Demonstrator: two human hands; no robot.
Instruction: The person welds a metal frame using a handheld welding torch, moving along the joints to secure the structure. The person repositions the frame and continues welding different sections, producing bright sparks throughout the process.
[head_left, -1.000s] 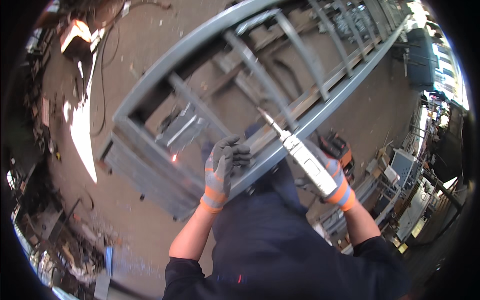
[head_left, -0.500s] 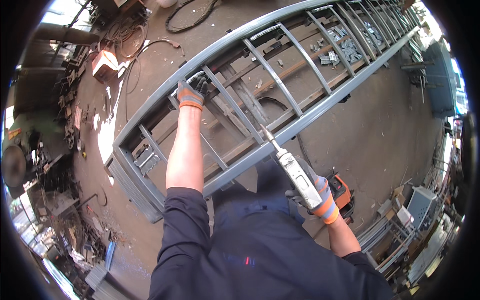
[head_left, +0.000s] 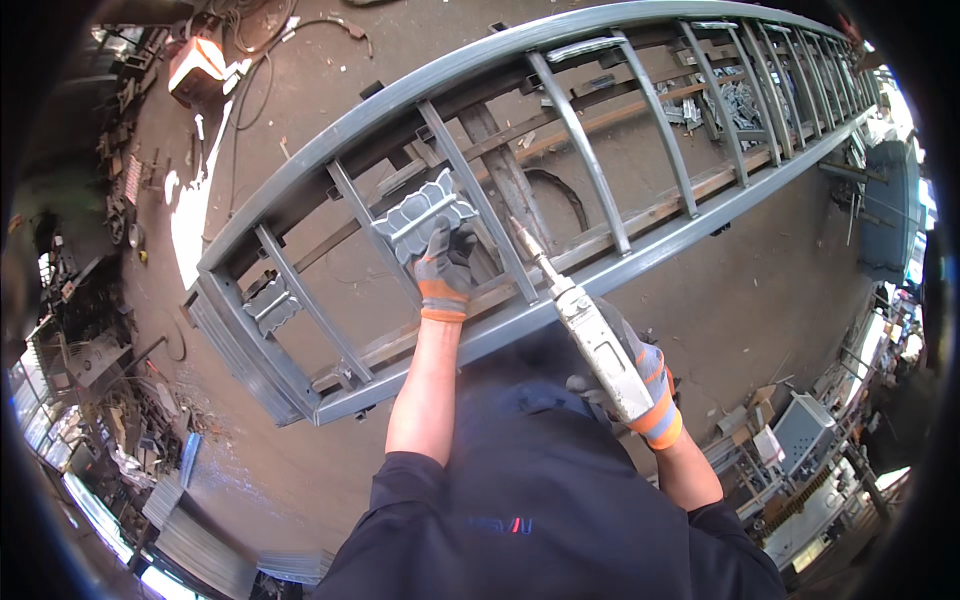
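Between two crossbars of a long grey metal frame (head_left: 345,118), a petal-shaped metal ornament (head_left: 418,213) is pinched in my gloved left hand (head_left: 446,262). Its petals spread toward both bars; I cannot tell whether it touches them. My right hand (head_left: 640,365), also gloved, is wrapped round a white handheld welding gun (head_left: 604,352). The gun's narrow nozzle points up and left, its tip close to a crossbar (head_left: 480,205) right of the ornament. Another ornament (head_left: 270,303) of similar shape sits between bars near the frame's left end.
Small metal pieces (head_left: 740,105) lie in a heap beyond the far bars. An orange-and-white box (head_left: 197,68) stands on the floor at upper left, near cables. A blue-grey cabinet (head_left: 893,215) is at the right. Scrap and metal stock line both sides.
My left hand has come from the far rail down toward me, and the ornament now shows broad side up between the bars. The welding gun stays in my right hand, nearly unmoved.
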